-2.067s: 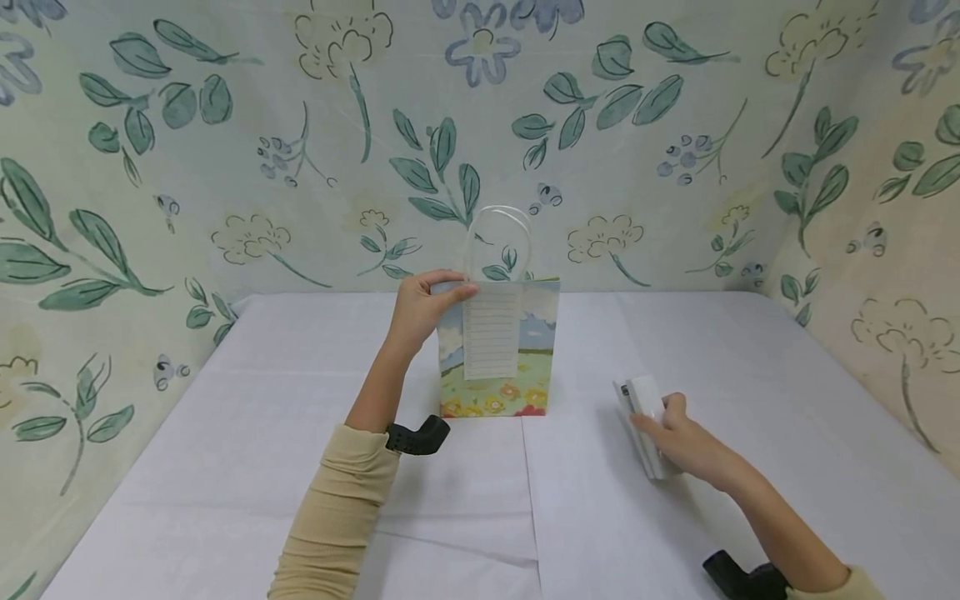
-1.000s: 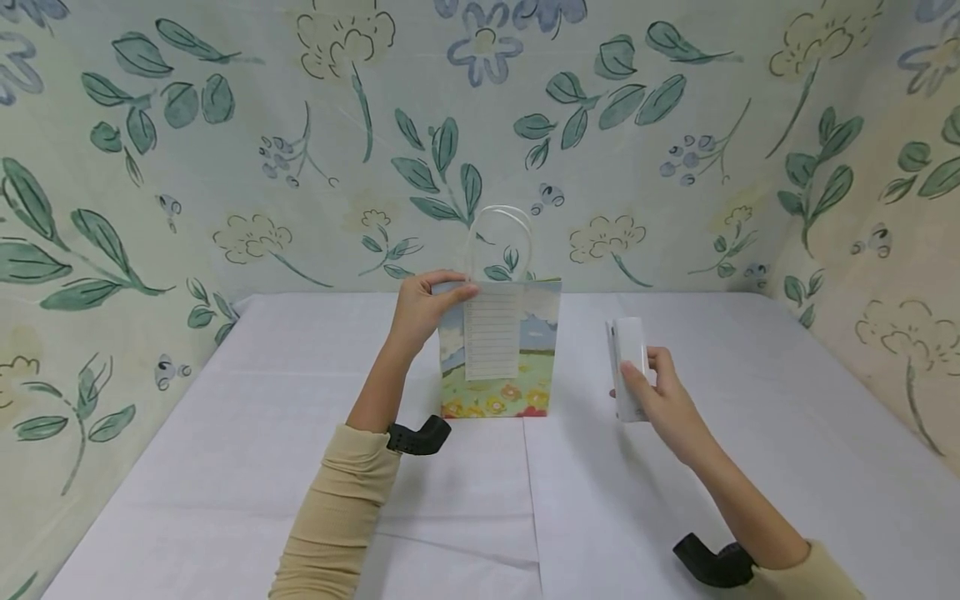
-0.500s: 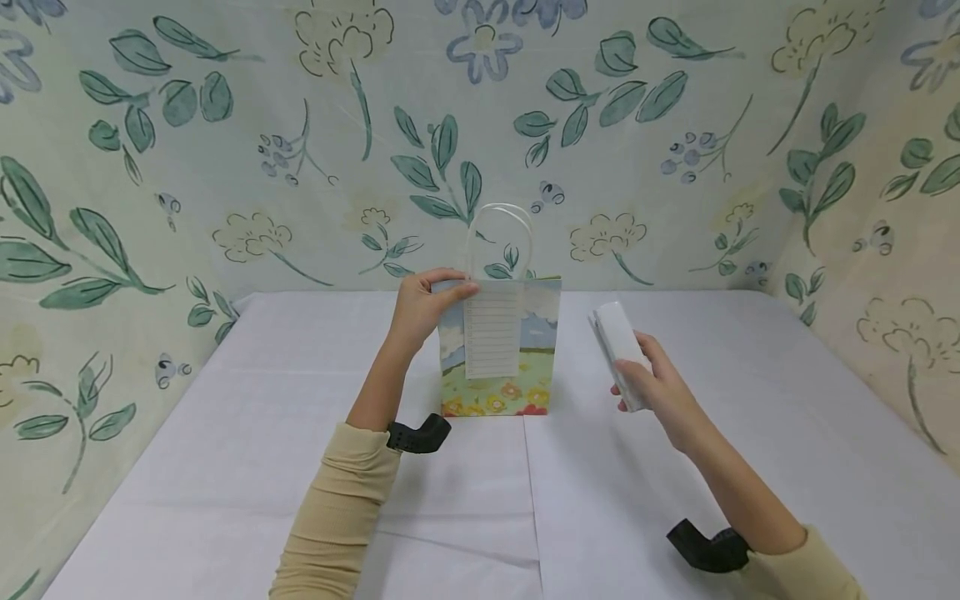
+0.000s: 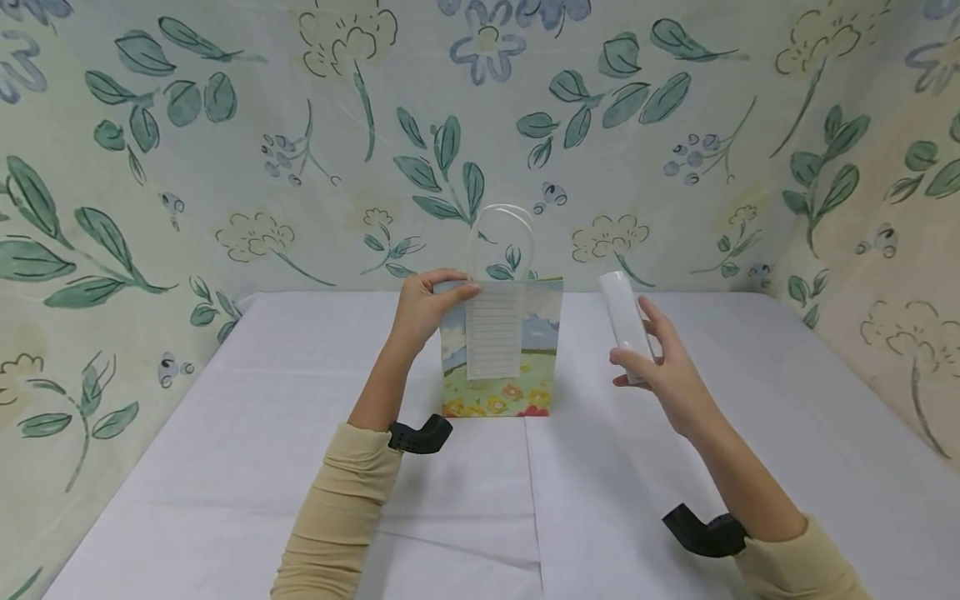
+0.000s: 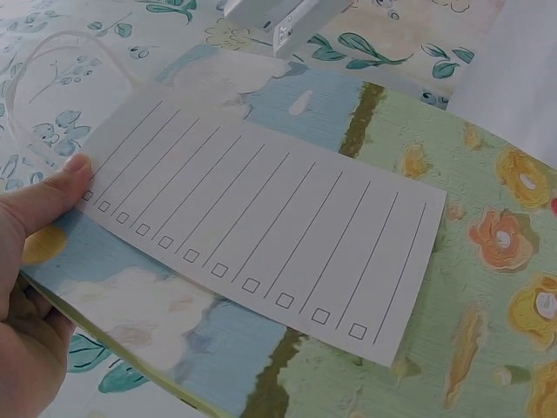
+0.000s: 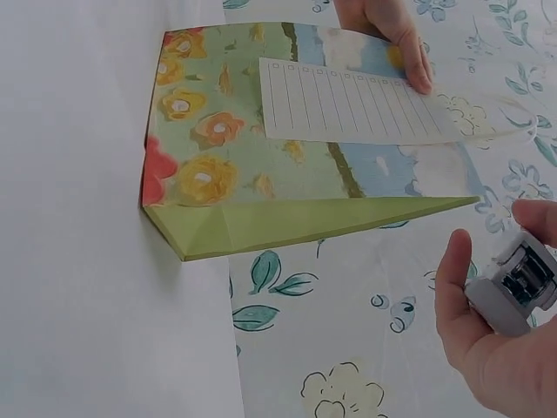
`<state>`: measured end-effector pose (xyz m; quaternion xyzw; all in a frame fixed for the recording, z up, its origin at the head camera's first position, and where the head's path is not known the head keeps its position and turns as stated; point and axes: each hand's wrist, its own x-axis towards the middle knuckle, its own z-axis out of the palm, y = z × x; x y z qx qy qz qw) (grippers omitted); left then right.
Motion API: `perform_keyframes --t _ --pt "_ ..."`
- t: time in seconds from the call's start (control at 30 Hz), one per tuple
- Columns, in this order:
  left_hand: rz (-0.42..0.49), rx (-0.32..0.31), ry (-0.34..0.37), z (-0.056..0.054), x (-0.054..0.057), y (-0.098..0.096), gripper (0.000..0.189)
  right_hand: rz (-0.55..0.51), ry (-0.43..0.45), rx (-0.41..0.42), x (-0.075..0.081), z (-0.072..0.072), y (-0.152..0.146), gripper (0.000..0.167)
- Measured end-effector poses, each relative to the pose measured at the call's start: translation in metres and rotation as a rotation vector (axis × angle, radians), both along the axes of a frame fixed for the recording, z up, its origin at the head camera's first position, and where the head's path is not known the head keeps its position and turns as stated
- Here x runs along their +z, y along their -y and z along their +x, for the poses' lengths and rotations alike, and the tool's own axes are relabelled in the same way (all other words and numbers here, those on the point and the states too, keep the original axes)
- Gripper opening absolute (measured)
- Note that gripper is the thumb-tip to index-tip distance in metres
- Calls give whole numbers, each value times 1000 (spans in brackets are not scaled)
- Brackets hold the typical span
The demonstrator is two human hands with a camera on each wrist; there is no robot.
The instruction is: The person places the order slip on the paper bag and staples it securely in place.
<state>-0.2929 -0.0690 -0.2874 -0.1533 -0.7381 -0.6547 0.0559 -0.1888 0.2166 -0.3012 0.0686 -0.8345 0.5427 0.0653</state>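
Observation:
A paper gift bag (image 4: pixel 537 367) with a painted flower meadow stands upright on the table. Against its front lies a narrow white checklist sheet (image 4: pixel 492 337), ruled with lines and small boxes. My left hand (image 4: pixel 426 310) pinches the sheet's top left corner and the bag's upper edge, thumb in front and fingers behind. To the right of the bag, my right hand (image 4: pixel 670 367) holds a white stapler (image 4: pixel 624 310) above the table, its far end tipped up. The right wrist view shows one end of the stapler (image 6: pixel 525 277) between thumb and fingers.
White cord handles (image 4: pixel 501 207) arch above the bag's top. A white cloth (image 4: pixel 300 467) with fold creases covers the table. Behind and at the sides hangs a floral curtain (image 4: pixel 322 167). Each wrist wears a black camera band (image 4: pixel 422 435).
My right hand has lifted the stapler from the near right, farther back and slightly left, turning its far end upward. My left hand, the bag and the sheet have stayed in place.

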Motion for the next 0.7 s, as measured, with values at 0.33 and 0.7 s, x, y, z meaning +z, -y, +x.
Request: perform_keyframes --t 0.33,0.7 --pt "-3 10 11 1 -1 0 32 -94 -58 -58 1 -8 5 61" --pt "-29 32 -10 0 1 0 34 -288 -114 -91 6 -16 8 60"
